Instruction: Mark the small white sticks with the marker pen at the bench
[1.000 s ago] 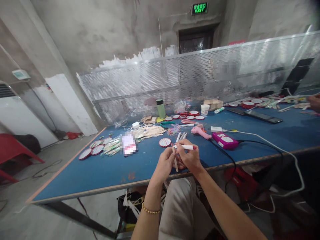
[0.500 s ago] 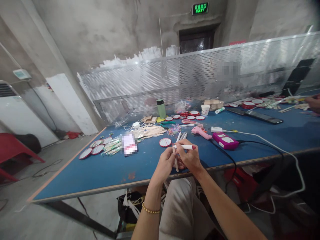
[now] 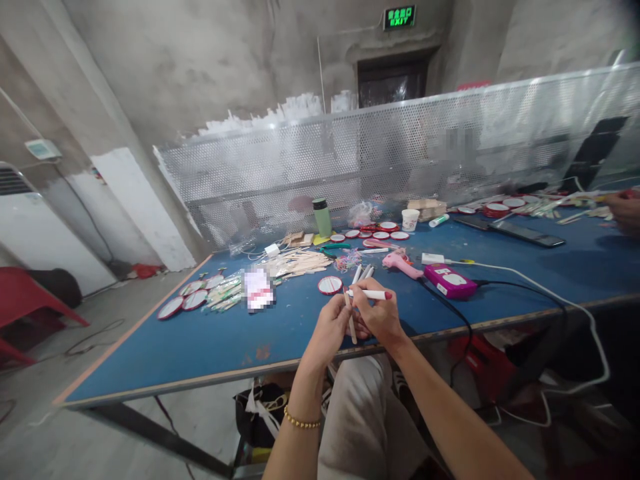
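A flat wooden craft stick [image 3: 353, 329] is held upright in my left hand [image 3: 334, 321], its fingers closed round it near the table's front edge. My right hand [image 3: 379, 312] grips a white marker with a red end [image 3: 371, 294]. The marker's tip is at the upper part of the stick; whether it touches I cannot tell. Just beyond my left hand lies a round white disc with a red rim [image 3: 331, 285]. Several white markers [image 3: 367, 272] rest on the table behind my hands.
Wooden sticks [image 3: 305, 262] are piled left of centre, with red-rimmed discs [image 3: 194, 299] farther left. A pink glue gun [image 3: 404, 264] and a purple box [image 3: 450, 281] with cables lie at right. A green bottle [image 3: 323, 218] stands behind. Another person's hand [image 3: 626, 210] is at far right.
My hands, the stick and the marker keep almost the same position. At the far right, the other person's hand has shifted slightly to the left.
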The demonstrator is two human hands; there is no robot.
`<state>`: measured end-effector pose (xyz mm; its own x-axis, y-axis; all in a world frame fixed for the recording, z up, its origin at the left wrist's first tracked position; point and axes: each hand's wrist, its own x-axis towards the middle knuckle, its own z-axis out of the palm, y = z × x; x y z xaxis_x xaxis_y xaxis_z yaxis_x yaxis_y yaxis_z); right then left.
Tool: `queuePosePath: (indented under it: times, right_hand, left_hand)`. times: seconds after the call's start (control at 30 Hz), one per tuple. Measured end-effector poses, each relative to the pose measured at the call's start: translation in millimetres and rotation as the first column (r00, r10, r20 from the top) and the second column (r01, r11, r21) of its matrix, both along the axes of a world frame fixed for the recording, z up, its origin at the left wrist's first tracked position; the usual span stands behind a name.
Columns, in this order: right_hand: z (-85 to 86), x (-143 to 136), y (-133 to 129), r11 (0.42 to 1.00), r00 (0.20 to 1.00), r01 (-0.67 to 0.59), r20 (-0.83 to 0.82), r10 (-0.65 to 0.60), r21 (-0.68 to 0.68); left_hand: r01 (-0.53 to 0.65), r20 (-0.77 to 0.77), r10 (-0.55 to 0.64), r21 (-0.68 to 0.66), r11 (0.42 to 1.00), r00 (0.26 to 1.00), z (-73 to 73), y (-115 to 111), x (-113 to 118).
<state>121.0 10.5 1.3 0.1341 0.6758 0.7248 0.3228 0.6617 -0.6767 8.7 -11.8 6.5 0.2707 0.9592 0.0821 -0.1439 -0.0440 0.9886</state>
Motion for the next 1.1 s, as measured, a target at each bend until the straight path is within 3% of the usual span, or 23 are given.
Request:
queuePosePath:
  times: [1.1]
  right_hand:
    - [1.8, 0.7, -0.7, 1.0, 1.0, 0.01, -0.01, -0.01, 0.02]
  left_hand:
    - [0.003, -0.013, -0.003, -0.003, 1.0, 1.0, -0.6, 0.4, -1.2]
